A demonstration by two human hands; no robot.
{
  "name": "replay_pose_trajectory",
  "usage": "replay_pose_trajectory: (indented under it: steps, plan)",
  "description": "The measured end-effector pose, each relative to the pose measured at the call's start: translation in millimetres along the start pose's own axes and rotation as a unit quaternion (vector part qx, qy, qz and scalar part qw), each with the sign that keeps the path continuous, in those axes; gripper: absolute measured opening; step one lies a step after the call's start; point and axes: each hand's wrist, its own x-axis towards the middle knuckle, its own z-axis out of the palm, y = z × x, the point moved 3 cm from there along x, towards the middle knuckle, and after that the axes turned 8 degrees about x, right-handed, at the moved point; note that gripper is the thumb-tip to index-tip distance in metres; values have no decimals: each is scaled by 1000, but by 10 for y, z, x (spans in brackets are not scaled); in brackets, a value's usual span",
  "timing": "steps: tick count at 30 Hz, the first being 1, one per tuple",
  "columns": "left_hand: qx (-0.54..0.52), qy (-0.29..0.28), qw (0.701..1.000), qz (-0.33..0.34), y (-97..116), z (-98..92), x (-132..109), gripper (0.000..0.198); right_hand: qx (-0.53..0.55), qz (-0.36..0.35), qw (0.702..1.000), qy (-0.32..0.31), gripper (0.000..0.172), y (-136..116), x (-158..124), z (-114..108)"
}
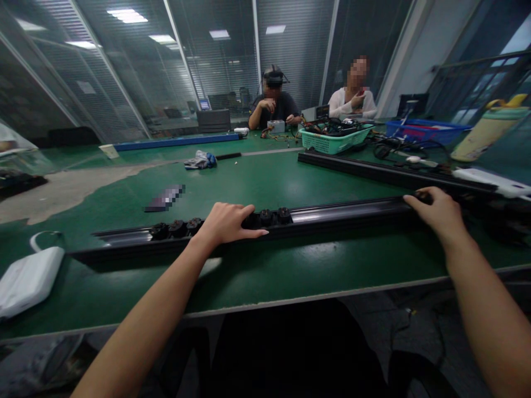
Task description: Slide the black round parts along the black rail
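A long black channel-shaped rail (340, 214) lies across the green table in front of me. Several round black socket-like modules (176, 227) with coppery tops sit in its channel, on both sides of my left hand. My left hand (226, 221) straddles the rail, thumb on the near side and fingers over the far side, hiding part of the row. At the rail's right end, my right hand (442, 213) pinches a small dark round piece (423, 197), mostly covered by the fingers. Whether that piece touches the rail I cannot tell.
Another black rail (385, 172) lies behind, angled. A white device (31, 281) rests at left, a phone (166, 198) beyond. Further back are a crumpled cloth (201, 160), a green basket (327, 141), a blue basket (427, 131) and a bottle (487, 132). Two people sit opposite.
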Motion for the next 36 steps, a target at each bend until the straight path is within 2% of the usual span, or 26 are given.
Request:
replay_pose_trajectory:
  steps: [14, 28, 36]
  plan:
    - [-6, -1, 1000, -1, 1, -14, 3, 77, -4, 50, 999, 11, 49, 119, 62, -8]
    - [-5, -5, 1000, -4, 14, -23, -3, 78, 9, 52, 997, 50, 40, 264, 175, -1]
    - [-8, -3, 1000, -3, 0, -4, 0, 78, 4, 44, 997, 62, 41, 341, 220, -1]
